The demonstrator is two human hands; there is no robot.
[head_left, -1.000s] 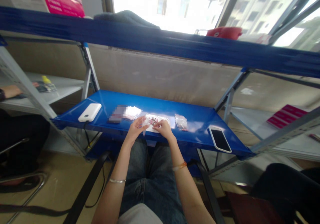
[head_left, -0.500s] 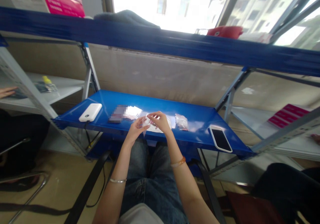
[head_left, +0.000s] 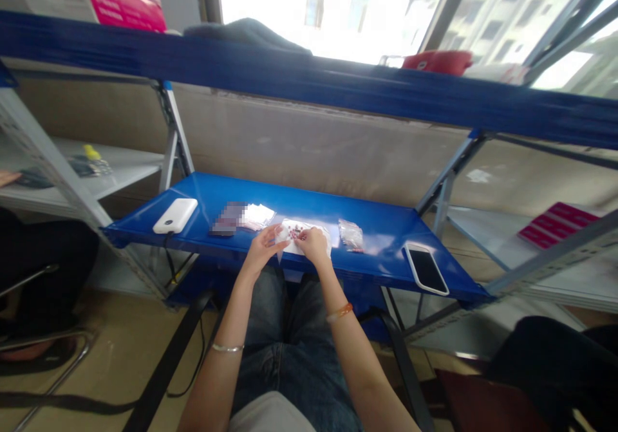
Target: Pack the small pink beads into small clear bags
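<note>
In front of me a white sheet [head_left: 318, 234] lies on the blue shelf table, with several small reddish beads [head_left: 293, 231] loose on it. My left hand [head_left: 263, 246] is at the sheet's left side, its fingers closed round a small clear plastic bag [head_left: 280, 234]. Over the sheet's middle, my right hand [head_left: 313, 243] reaches down with fingertips pinched together among the beads. Whatever lies between those fingertips is too small to make out. To the right rests a clear bag of small reddish pieces [head_left: 351, 235]; a stack of white packets [head_left: 257, 216] lies to the left.
A white power bank [head_left: 176, 216] with a black cable stands at the table's left, and a white phone [head_left: 425, 268] at the right. Metal posts [head_left: 441, 194] frame both sides. A blue upper shelf [head_left: 309, 75] crosses above. Chair armrests [head_left: 403, 367] flank my legs.
My right hand has moved from beside the left hand's bag down and slightly right to the beads, uncovering more of them. My left hand has stayed nearly in place.
</note>
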